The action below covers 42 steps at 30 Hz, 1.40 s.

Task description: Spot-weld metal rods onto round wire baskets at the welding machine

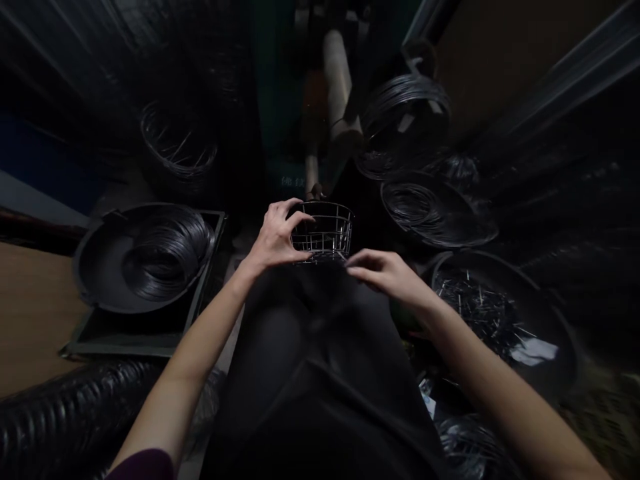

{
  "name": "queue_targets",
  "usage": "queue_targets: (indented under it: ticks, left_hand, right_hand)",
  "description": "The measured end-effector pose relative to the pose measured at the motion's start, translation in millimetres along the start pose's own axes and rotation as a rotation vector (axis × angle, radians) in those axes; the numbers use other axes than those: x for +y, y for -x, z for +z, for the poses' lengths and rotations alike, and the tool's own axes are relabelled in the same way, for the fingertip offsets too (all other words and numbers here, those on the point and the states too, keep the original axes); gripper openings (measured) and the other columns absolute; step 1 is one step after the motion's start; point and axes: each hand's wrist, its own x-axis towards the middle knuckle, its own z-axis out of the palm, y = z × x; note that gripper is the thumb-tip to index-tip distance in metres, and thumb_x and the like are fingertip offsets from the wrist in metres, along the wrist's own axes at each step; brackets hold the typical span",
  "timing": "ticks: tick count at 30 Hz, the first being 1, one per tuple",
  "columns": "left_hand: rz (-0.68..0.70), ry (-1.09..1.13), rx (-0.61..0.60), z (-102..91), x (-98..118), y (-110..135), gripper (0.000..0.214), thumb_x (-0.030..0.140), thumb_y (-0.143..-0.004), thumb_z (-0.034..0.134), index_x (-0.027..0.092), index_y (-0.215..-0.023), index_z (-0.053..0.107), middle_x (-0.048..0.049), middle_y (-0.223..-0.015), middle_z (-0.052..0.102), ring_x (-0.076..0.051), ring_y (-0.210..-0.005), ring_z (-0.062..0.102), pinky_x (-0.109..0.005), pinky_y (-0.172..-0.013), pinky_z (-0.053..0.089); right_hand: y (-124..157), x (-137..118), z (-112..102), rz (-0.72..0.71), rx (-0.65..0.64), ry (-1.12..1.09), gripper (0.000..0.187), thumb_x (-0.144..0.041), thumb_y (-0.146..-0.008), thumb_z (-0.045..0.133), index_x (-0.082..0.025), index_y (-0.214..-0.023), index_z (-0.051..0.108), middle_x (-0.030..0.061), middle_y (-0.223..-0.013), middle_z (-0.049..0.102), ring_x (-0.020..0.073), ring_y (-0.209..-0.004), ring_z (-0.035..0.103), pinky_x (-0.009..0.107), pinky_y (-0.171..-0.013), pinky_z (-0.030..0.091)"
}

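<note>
A small round wire basket (324, 232) rests above my lap, which is covered in dark cloth. My left hand (277, 235) grips the basket's left side, thumb underneath and fingers curled over the rim. My right hand (383, 270) is just right of the basket's bottom edge. Its fingers point left and are pressed together at the fingertips, touching or nearly touching the lower wires. Whether they pinch a thin wire is too dark to tell.
A dark pan holding a coil of wire (165, 250) sits at my left. Wire rings (435, 210) and a bowl of short cut wires (480, 310) lie to the right. More wire coils (405, 110) and a machine roller (337, 80) stand ahead. Rolled mesh (65, 413) lies lower left.
</note>
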Motion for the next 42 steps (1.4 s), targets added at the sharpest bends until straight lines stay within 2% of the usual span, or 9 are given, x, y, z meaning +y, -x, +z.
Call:
queue_targets:
  ticks: [2, 3, 6, 9, 12, 16, 26, 31, 42]
  left_hand:
    - [0.018, -0.015, -0.037, 2.6, 5, -3, 0.061, 0.037, -0.060, 0.085, 0.023, -0.115, 0.063, -0.0135, -0.141, 0.046, -0.036, -0.130, 0.041, -0.055, -0.108, 0.037]
    - [0.023, -0.018, -0.046, 3.3, 7, -4, 0.060, 0.037, -0.060, 0.085, 0.023, -0.114, 0.063, -0.0134, -0.140, 0.047, -0.036, -0.130, 0.041, -0.055, -0.108, 0.038]
    - [0.022, -0.009, -0.033, 2.7, 6, -4, 0.060, 0.037, -0.060, 0.085, 0.022, -0.113, 0.063, -0.0141, -0.140, 0.046, -0.036, -0.130, 0.041, -0.054, -0.109, 0.038]
    - [0.017, 0.020, -0.018, 2.2, 1, -3, 0.061, 0.039, -0.060, 0.085, 0.021, -0.114, 0.063, -0.0147, -0.141, 0.046, -0.036, -0.130, 0.042, -0.054, -0.111, 0.037]
    - [0.003, 0.058, -0.009, 6.3, -4, -2, 0.061, 0.037, -0.060, 0.085, 0.022, -0.115, 0.062, -0.0139, -0.140, 0.046, -0.036, -0.131, 0.042, -0.055, -0.110, 0.038]
    - [-0.025, 0.083, 0.022, 14.0, -7, -5, 0.061, 0.035, -0.059, 0.086, 0.023, -0.114, 0.062, -0.0133, -0.140, 0.046, -0.036, -0.131, 0.043, -0.056, -0.109, 0.039]
    - [-0.033, 0.120, 0.032, 8.3, -13, -20, 0.063, 0.031, -0.059, 0.085, 0.020, -0.115, 0.061, -0.0141, -0.140, 0.045, -0.035, -0.132, 0.041, -0.053, -0.110, 0.040]
    - [-0.030, 0.100, 0.036, 6.6, -14, -25, 0.062, 0.034, -0.060, 0.085, 0.023, -0.115, 0.060, -0.0120, -0.139, 0.047, -0.034, -0.130, 0.043, -0.054, -0.109, 0.040]
    - [-0.052, 0.107, -0.003, 2.1, -20, -39, 0.063, 0.037, -0.057, 0.087, 0.021, -0.111, 0.059, -0.0130, -0.134, 0.051, -0.034, -0.126, 0.047, -0.052, -0.107, 0.041]
  right_hand:
    - [-24, -22, -4, -0.025, -0.050, 0.145, 0.041, -0.052, -0.083, 0.064, -0.014, -0.095, 0.075, 0.0020, -0.069, 0.066, 0.0113, -0.057, 0.054, 0.024, -0.056, 0.042]
    - [-33, -29, -4, -0.053, -0.031, 0.259, 0.039, -0.049, -0.087, 0.061, -0.014, -0.095, 0.075, 0.0034, -0.073, 0.070, 0.0126, -0.061, 0.058, 0.025, -0.059, 0.044]
    - [-43, -38, 5, -0.197, 0.062, 0.707, 0.037, -0.041, -0.095, 0.052, -0.017, -0.115, 0.072, 0.0086, -0.104, 0.075, 0.0201, -0.086, 0.070, 0.028, -0.072, 0.048]
    - [-38, -38, 14, -0.293, 0.038, 1.065, 0.054, -0.039, -0.096, 0.050, -0.015, -0.144, 0.050, 0.0137, -0.135, 0.061, 0.0263, -0.102, 0.070, 0.031, -0.069, 0.052]
    - [-36, -38, 16, -0.334, -0.025, 1.213, 0.055, -0.029, -0.097, 0.045, -0.014, -0.149, 0.042, 0.0143, -0.142, 0.054, 0.0248, -0.098, 0.071, 0.029, -0.061, 0.051]
    - [-41, -40, 8, -0.386, -0.029, 1.240, 0.047, -0.026, -0.099, 0.039, -0.019, -0.143, 0.051, 0.0108, -0.134, 0.062, 0.0201, -0.084, 0.072, 0.026, -0.055, 0.047]
    - [-56, -48, -7, -0.466, 0.008, 1.236, 0.037, -0.029, -0.097, 0.045, -0.024, -0.129, 0.063, 0.0043, -0.129, 0.067, 0.0173, -0.083, 0.071, 0.024, -0.050, 0.033]
    - [-62, -46, -11, -0.478, 0.028, 1.205, 0.034, -0.030, -0.096, 0.047, -0.025, -0.125, 0.064, 0.0031, -0.125, 0.069, 0.0176, -0.082, 0.071, 0.023, -0.051, 0.032]
    - [-75, -45, -19, -0.497, 0.055, 1.134, 0.034, -0.031, -0.094, 0.053, -0.027, -0.125, 0.065, 0.0028, -0.121, 0.071, 0.0188, -0.082, 0.071, 0.024, -0.054, 0.038]
